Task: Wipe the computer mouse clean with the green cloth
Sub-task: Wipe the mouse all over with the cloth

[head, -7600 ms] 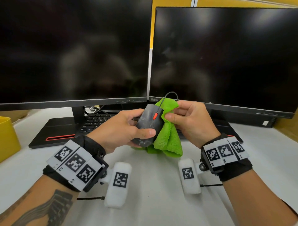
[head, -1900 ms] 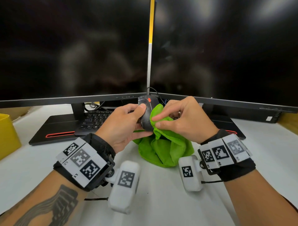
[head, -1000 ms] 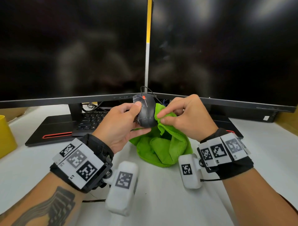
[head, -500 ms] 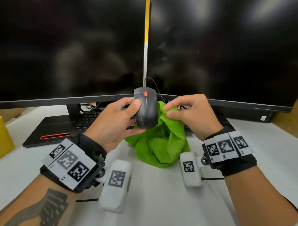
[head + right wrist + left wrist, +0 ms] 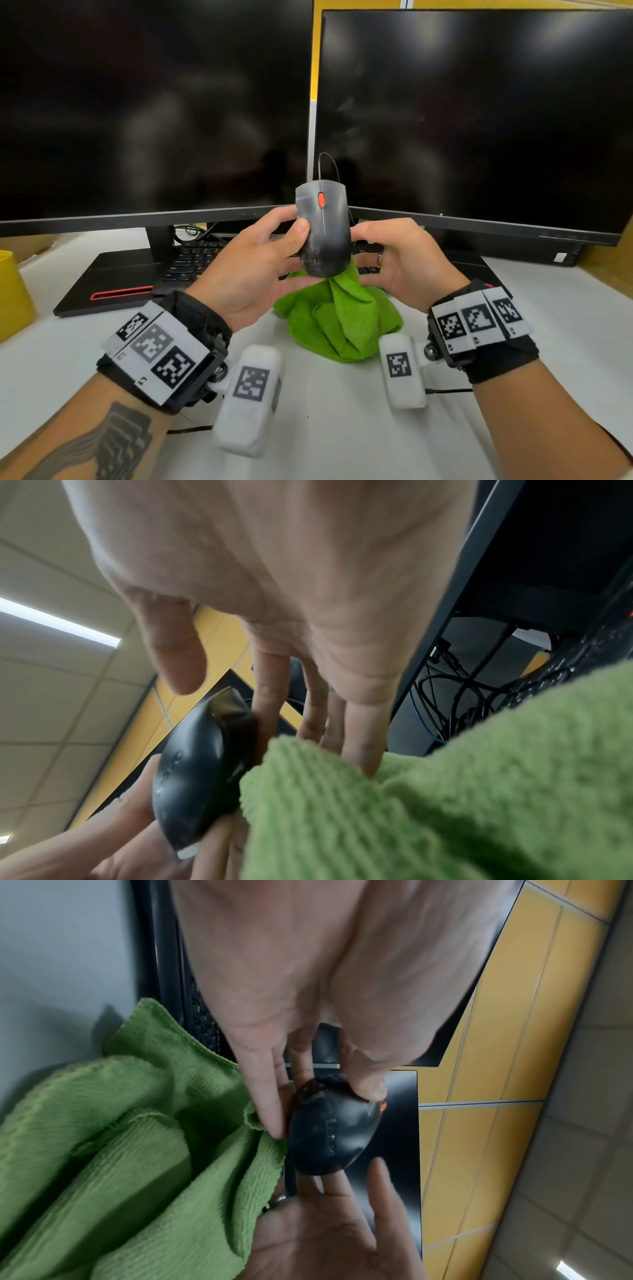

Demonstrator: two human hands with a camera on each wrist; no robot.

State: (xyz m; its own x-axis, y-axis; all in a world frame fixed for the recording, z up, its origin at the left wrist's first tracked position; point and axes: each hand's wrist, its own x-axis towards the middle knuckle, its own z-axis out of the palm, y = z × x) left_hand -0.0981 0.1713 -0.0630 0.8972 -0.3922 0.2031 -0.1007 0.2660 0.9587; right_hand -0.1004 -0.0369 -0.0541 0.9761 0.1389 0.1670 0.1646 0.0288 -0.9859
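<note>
Mid-wipe: left hand (image 5: 260, 267) gripping still-smudgy mouse (image 5: 323, 229), right hand (image 5: 404, 260) fingers relaxed at 3 o'clock, green cloth (image 5: 342, 318) slumped on table (image 5: 342, 428).

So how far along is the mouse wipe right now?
Partly done at best: the mouse, gripped upright off the desk by the left hand, shows pale smudges on its top. In hand: the right hand has straight fingers beside it, not rubbing. The green cloth is bunched beneath. Left: wipe the smudges, set it down.
</note>
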